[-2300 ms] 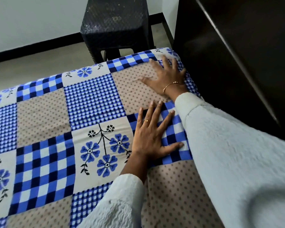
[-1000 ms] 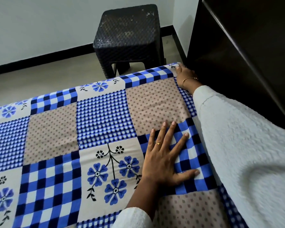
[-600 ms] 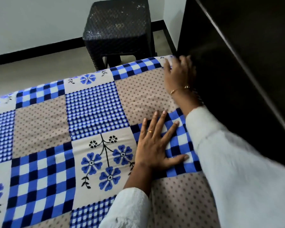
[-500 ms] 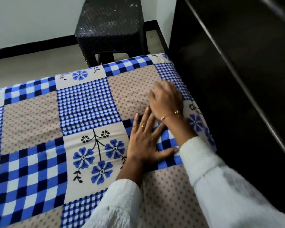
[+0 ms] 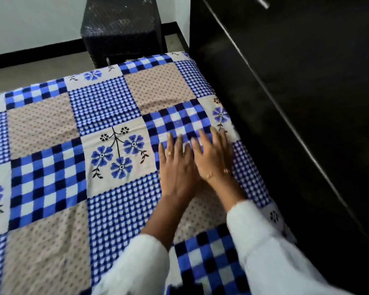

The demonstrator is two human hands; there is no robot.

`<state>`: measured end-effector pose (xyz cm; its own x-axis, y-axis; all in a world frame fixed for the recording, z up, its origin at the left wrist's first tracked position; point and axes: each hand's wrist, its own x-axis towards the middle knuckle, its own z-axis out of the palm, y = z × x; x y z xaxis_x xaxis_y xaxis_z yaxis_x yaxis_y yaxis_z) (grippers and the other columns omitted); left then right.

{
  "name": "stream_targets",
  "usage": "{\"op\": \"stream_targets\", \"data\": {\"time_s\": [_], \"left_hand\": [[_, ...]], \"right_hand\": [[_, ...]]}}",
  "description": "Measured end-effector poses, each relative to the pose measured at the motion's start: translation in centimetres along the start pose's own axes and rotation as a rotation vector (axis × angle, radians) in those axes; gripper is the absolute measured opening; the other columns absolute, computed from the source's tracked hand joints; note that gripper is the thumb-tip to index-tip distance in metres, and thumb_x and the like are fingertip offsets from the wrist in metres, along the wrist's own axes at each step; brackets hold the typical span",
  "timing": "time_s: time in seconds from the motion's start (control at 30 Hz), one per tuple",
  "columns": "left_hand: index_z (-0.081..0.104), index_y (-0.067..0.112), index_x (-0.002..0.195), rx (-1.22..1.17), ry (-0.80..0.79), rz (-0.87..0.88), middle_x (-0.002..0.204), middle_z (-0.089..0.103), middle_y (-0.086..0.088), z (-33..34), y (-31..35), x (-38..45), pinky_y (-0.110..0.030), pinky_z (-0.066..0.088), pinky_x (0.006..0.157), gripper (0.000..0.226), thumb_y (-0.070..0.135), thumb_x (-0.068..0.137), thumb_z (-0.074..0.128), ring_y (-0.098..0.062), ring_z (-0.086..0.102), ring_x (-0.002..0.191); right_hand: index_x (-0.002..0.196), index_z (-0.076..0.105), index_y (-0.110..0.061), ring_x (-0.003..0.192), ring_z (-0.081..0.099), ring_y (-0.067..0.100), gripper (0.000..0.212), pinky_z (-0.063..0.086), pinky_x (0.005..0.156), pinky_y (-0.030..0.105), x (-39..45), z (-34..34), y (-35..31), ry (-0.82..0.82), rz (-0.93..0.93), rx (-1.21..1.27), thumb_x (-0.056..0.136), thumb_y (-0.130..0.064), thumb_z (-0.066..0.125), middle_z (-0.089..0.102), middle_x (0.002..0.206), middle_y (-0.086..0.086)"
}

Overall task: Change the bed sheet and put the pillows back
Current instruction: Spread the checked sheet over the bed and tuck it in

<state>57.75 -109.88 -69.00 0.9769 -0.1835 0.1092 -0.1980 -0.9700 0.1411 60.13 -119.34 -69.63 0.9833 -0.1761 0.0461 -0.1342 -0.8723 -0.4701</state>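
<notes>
On the bed sheet [image 5: 107, 103], left hand [image 5: 176, 167] and right hand [image 5: 214, 158] press flat.

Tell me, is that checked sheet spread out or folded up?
Spread out: the sheet lies flat across the bed, both hands pressing it.

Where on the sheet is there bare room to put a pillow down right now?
The bed sheet lies bare from the flower square leftward to the frame edge, and up to the far edge by the black stool. It is crowded at the right edge: the left hand and right hand rest flat side by side, close to the dark wardrobe.
</notes>
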Motion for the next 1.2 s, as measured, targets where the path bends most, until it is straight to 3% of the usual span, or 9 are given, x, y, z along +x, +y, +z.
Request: {"op": "stream_targets", "data": {"time_s": [0.17, 0.23, 0.37, 0.47, 0.6, 0.77, 1.0, 1.1, 1.2], "left_hand": [[0.054, 0.008, 0.129, -0.234, -0.094, 0.221, 0.136, 0.051, -0.015, 0.8, 3.3, -11.1, -0.054, 0.032, 0.108, 0.059, 0.039, 0.081, 0.041, -0.036, 0.039, 0.132], [0.04, 0.009, 0.141, -0.303, -0.256, 0.317, 0.15, 0.032, -0.013, 0.9, 5.1, -13.7, -0.049, 0.014, 0.114, 0.076, 0.051, 0.078, 0.043, -0.034, 0.02, 0.141], [0.007, 0.015, 0.151, -0.256, -0.505, 0.463, 0.157, -0.009, -0.012, -0.2, 7.8, -14.1, -0.046, -0.008, 0.116, 0.092, 0.057, 0.079, 0.046, -0.033, -0.016, 0.142], [0.03, 0.009, 0.145, -0.575, -0.51, 0.387, 0.154, 0.02, -0.013, -2.5, 6.9, -13.9, -0.041, 0.023, 0.113, 0.069, 0.032, 0.086, 0.055, -0.031, 0.016, 0.143], [0.062, -0.007, 0.111, -0.472, -0.036, 0.292, 0.12, 0.061, -0.022, -3.8, 3.3, -19.3, -0.053, 0.051, 0.087, 0.041, 0.015, 0.082, 0.042, -0.039, 0.051, 0.119], [0.059, -0.001, 0.121, -0.292, -0.178, 0.572, 0.128, 0.058, -0.016, -1.9, 1.6, -30.5, -0.044, 0.023, 0.108, 0.051, 0.028, 0.083, 0.04, -0.036, 0.042, 0.129], [0.034, 0.007, 0.144, -0.293, -0.458, 0.78, 0.15, 0.033, -0.007, -2.5, 7.3, -36.6, -0.045, 0.012, 0.113, 0.065, 0.043, 0.09, 0.031, -0.029, 0.023, 0.141], [0.033, 0.01, 0.144, -0.581, -0.532, 0.831, 0.153, 0.026, -0.003, -3.6, 8.0, -35.9, -0.037, -0.009, 0.117, 0.058, 0.039, 0.094, 0.029, -0.018, 0.003, 0.143], [0.043, 0.006, 0.138, -0.752, -0.596, 0.732, 0.148, 0.036, -0.008, -4.8, 6.9, -35.1, -0.034, 0.01, 0.119, 0.056, 0.036, 0.091, 0.039, -0.015, 0.017, 0.142]], "right_hand": [[0.125, 0.059, -0.021, 0.114, 0.053, 0.046, 0.061, 0.043, 0.09, 0.055, -10.6, -1.2, 5.8, -0.015, 0.185, -0.29, 0.082, -0.056, 0.035, 0.052, 0.134, 0.016], [0.13, 0.055, -0.02, 0.107, 0.056, 0.044, 0.069, 0.046, 0.082, 0.051, -12.0, -2.5, 7.8, -0.026, 0.29, -0.258, 0.079, -0.062, 0.034, 0.054, 0.129, 0.019], [0.145, 0.029, -0.02, 0.13, 0.037, 0.032, 0.064, 0.034, 0.1, 0.046, -13.6, -5.2, 10.3, -0.189, 0.38, -0.16, 0.091, -0.051, 0.041, 0.032, 0.149, 0.01], [0.137, 0.044, -0.01, 0.128, 0.04, 0.036, 0.053, 0.038, 0.096, 0.048, -16.2, -6.8, 8.2, -0.027, 0.282, -0.224, 0.094, -0.041, 0.039, 0.039, 0.143, 0.018], [0.114, 0.065, -0.004, 0.11, 0.058, 0.039, 0.048, 0.051, 0.082, 0.053, -23.8, -5.2, 4.1, 0.198, 0.191, -0.15, 0.086, -0.034, 0.039, 0.06, 0.12, 0.021], [0.129, 0.055, -0.02, 0.129, 0.04, 0.034, 0.059, 0.027, 0.104, 0.056, -35.5, -1.9, 3.5, 0.078, 0.383, -0.319, 0.087, -0.052, 0.029, 0.046, 0.141, 0.013], [0.144, 0.03, -0.031, 0.142, 0.008, 0.039, 0.069, 0.013, 0.1, 0.071, -42.6, -6.1, 8.1, 0.09, 0.823, -0.28, 0.084, -0.064, 0.033, 0.016, 0.156, 0.005], [0.142, 0.039, -0.017, 0.138, 0.018, 0.046, 0.07, 0.023, 0.103, 0.065, -44.5, -6.5, 10.3, 0.248, 0.807, -0.15, 0.085, -0.057, 0.041, 0.021, 0.153, 0.02], [0.146, 0.028, -0.017, 0.14, 0.019, 0.038, 0.069, 0.021, 0.112, 0.042, -45.6, -6.9, 11.0, 0.471, 0.995, 0.243, 0.09, -0.054, 0.041, 0.011, 0.154, 0.022]]}}
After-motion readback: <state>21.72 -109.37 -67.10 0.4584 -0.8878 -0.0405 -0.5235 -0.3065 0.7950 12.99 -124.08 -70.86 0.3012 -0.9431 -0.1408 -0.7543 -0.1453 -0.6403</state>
